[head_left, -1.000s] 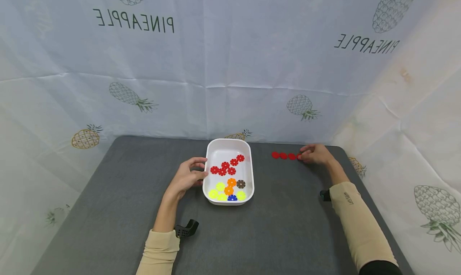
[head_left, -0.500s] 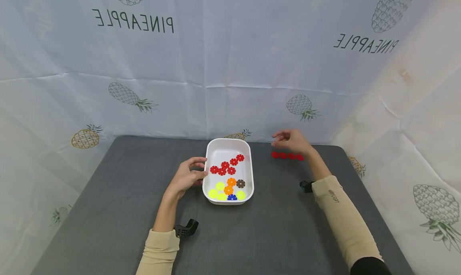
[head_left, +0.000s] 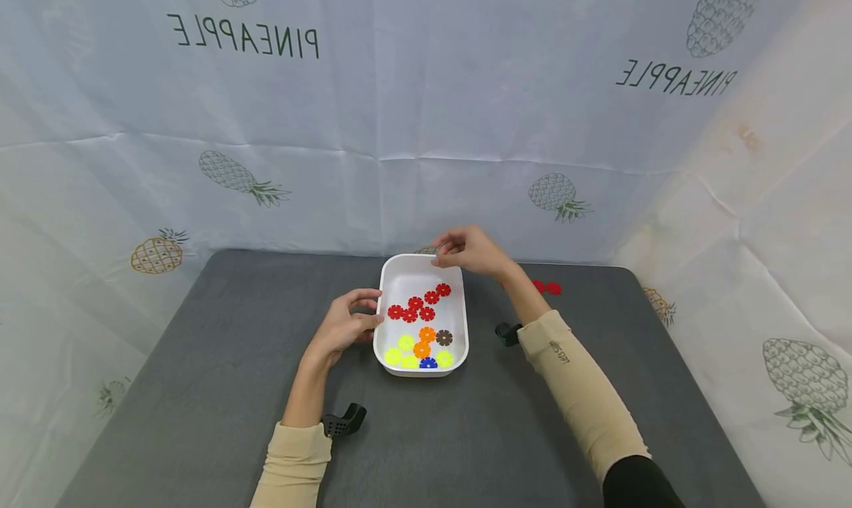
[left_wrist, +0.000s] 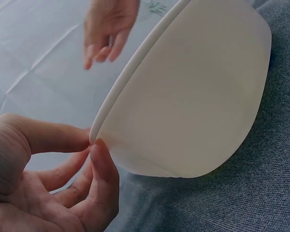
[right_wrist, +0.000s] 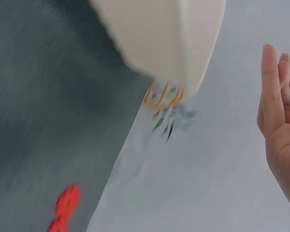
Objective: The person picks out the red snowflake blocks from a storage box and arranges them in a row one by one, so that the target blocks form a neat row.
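Note:
My left hand [head_left: 342, 327] pinches the left rim of a white plastic tray [head_left: 406, 275]; in the left wrist view thumb and finger meet on the rim of the tray [left_wrist: 183, 96]. Inside lie several red notched discs [head_left: 410, 316] in the middle. Nearer the front are yellow discs [head_left: 393, 356], two orange discs [head_left: 422, 350], a brown disc [head_left: 444, 337] and a blue disc [head_left: 428, 363]. Above the tray's far right corner is my right hand [head_left: 472, 251], fingers loosely bent, nothing visible in them. In the right wrist view, the hand [right_wrist: 285, 130] appears at the right edge.
To the tray's right, red discs [head_left: 554, 288] lie in a row on the grey tabletop [head_left: 426, 434], partly hidden behind my right forearm. A white pineapple-print curtain [head_left: 426, 109] stands just behind the table's back edge.
My right hand let go of the last red disc at the row's right end, rose and swept left to over the tray's far corner. The left hand and tray stayed put.

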Action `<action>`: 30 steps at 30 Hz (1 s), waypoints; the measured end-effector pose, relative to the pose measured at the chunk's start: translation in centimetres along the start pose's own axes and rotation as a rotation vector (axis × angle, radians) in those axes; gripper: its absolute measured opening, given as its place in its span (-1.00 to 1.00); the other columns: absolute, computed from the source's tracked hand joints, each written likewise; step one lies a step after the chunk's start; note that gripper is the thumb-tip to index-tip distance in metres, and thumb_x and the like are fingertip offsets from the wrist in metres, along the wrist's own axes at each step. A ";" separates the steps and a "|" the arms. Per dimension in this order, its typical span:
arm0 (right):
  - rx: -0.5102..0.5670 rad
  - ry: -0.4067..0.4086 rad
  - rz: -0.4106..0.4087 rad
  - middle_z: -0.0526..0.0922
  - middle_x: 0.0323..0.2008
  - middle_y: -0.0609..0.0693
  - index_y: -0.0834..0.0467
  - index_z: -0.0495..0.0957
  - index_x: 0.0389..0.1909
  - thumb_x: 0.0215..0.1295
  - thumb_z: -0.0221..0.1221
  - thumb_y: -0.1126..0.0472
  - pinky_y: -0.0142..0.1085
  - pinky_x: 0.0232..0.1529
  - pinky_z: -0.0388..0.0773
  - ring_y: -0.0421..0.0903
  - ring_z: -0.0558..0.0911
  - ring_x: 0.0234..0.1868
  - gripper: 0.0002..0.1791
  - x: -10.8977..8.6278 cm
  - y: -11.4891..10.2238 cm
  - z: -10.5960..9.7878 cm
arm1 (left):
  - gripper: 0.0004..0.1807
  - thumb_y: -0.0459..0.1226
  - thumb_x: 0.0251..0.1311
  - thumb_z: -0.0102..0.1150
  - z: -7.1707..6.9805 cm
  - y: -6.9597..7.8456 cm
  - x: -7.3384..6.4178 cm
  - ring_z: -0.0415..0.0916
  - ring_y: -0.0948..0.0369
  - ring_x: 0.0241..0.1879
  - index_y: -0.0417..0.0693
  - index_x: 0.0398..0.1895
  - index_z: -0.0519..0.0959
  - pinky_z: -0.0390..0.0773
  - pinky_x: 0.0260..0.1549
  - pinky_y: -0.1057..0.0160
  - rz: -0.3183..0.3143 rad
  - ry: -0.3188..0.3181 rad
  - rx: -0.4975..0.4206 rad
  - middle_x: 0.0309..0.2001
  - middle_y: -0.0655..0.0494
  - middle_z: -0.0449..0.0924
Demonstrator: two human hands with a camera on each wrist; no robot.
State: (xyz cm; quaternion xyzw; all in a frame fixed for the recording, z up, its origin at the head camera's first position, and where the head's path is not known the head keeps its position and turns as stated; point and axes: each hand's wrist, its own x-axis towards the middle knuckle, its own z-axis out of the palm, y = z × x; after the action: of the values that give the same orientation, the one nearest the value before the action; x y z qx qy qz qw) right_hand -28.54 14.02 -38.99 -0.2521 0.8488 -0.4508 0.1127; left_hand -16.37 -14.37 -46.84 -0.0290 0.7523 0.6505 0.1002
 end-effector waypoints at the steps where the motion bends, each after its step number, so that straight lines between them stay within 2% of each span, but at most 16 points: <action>1: -0.001 -0.010 -0.002 0.76 -0.18 0.10 0.30 0.71 0.11 0.35 0.48 0.23 -0.29 -0.08 0.68 -0.07 0.70 -0.21 -0.62 0.4 -0.3 0.5 | -0.43 -0.37 0.37 0.33 0.0 0.0 0.0 0.67 0.10 -0.24 -0.19 0.44 0.50 0.75 -0.27 0.23 -0.001 0.000 0.000 0.16 -0.22 0.52; 4: 0.005 -0.057 0.005 0.78 -0.17 0.11 0.34 0.70 0.15 0.35 0.47 0.22 -0.28 -0.08 0.70 -0.09 0.71 -0.21 -0.57 1.5 -1.1 1.9 | -0.43 -0.36 0.37 0.34 0.0 0.1 0.0 0.67 0.11 -0.24 -0.18 0.44 0.50 0.74 -0.27 0.24 -0.004 0.001 0.003 0.16 -0.21 0.52; 7: 0.014 -0.116 0.016 0.80 -0.15 0.14 0.34 0.69 0.18 0.38 0.43 0.22 -0.28 -0.08 0.71 -0.03 0.74 -0.17 -0.57 2.4 -1.6 3.2 | -0.43 -0.35 0.37 0.34 0.0 0.1 0.0 0.66 0.10 -0.23 -0.17 0.44 0.51 0.74 -0.26 0.25 -0.009 0.005 0.009 0.16 -0.20 0.52; 12: 0.029 -0.230 0.053 0.82 -0.16 0.15 0.31 0.70 0.17 0.40 0.40 0.24 0.00 0.10 0.76 0.17 0.79 -0.06 -0.62 3.4 -1.5 5.3 | -0.43 -0.33 0.38 0.33 -0.1 0.1 0.1 0.67 0.07 -0.20 -0.15 0.44 0.50 0.75 -0.23 0.24 -0.013 0.003 0.011 0.16 -0.20 0.52; 15: 0.035 -0.287 0.139 0.80 -0.16 0.12 0.28 0.70 0.15 0.39 0.41 0.23 0.08 0.21 0.74 0.24 0.79 0.00 -0.63 3.8 -1.2 6.4 | -0.43 -0.34 0.38 0.33 -0.1 0.1 0.1 0.68 0.05 -0.18 -0.17 0.45 0.50 0.75 -0.24 0.25 -0.009 -0.001 0.006 0.15 -0.20 0.52; 19: 0.022 -0.331 0.267 0.78 -0.15 0.09 0.22 0.72 0.11 0.37 0.44 0.23 -0.03 0.22 0.75 0.15 0.79 -0.07 -0.67 4.3 -0.6 7.7 | -0.43 -0.35 0.38 0.33 -0.2 0.0 0.1 0.69 0.04 -0.18 -0.18 0.45 0.49 0.75 -0.25 0.25 -0.003 -0.003 0.004 0.15 -0.21 0.52; 21: 0.007 -0.360 0.298 0.79 -0.15 0.09 0.20 0.74 0.10 0.36 0.44 0.25 -0.09 0.19 0.77 0.03 0.76 -0.14 -0.68 4.5 -0.3 8.2 | -0.42 -0.35 0.38 0.33 -0.2 0.0 0.0 0.68 0.04 -0.18 -0.18 0.45 0.49 0.75 -0.25 0.24 -0.003 -0.003 0.002 0.15 -0.21 0.52; 25: 0.001 -0.426 0.350 0.80 -0.18 0.06 0.18 0.75 0.11 0.31 0.47 0.29 -0.26 0.06 0.78 -0.07 0.75 -0.21 -0.65 4.8 0.1 8.9 | -0.42 -0.35 0.38 0.33 -0.2 -0.1 0.0 0.68 0.03 -0.19 -0.18 0.45 0.50 0.76 -0.25 0.24 -0.005 -0.003 -0.002 0.17 -0.22 0.52; 30: 0.021 -0.441 0.433 0.76 -0.26 0.00 0.19 0.75 0.09 0.27 0.50 0.32 -0.38 -0.09 0.74 -0.13 0.70 -0.29 -0.64 4.7 0.9 9.3 | -0.42 -0.34 0.38 0.34 -0.1 -0.2 0.1 0.69 0.04 -0.19 -0.18 0.45 0.49 0.77 -0.24 0.23 -0.002 -0.003 0.005 0.17 -0.23 0.52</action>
State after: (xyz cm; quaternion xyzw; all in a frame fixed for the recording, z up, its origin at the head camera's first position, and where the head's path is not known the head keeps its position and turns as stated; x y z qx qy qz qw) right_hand -28.86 5.34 -44.84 -0.1560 0.8332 -0.3593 0.3903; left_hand -16.41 -14.52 -46.99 -0.0287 0.7538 0.6485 0.1019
